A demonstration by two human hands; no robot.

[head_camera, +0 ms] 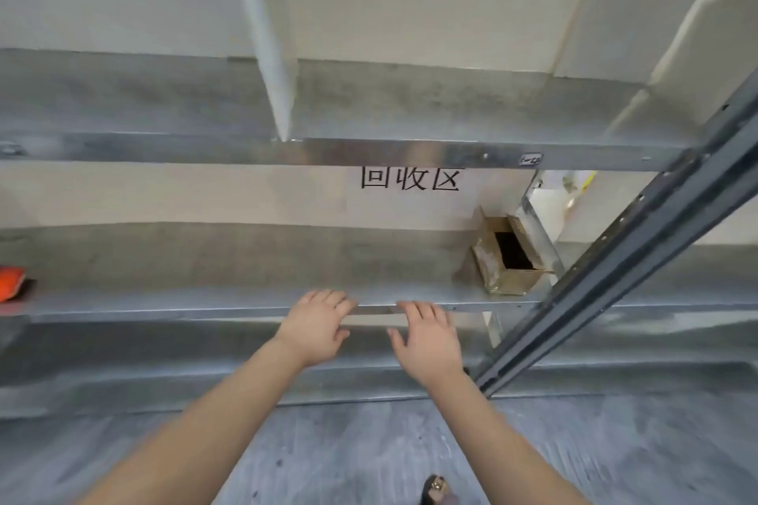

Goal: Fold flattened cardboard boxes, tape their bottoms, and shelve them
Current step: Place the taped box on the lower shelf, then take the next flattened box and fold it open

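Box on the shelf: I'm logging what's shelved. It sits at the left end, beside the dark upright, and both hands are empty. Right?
Not quite: the head view shows the box toward the right of the shelf, not at the left end. It does sit beside the dark upright, and the left hand and right hand are empty.

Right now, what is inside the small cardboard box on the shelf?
The cardboard box stands open on the metal shelf. Its opening shows only darkness; no contents are visible, and shadow hides the bottom.
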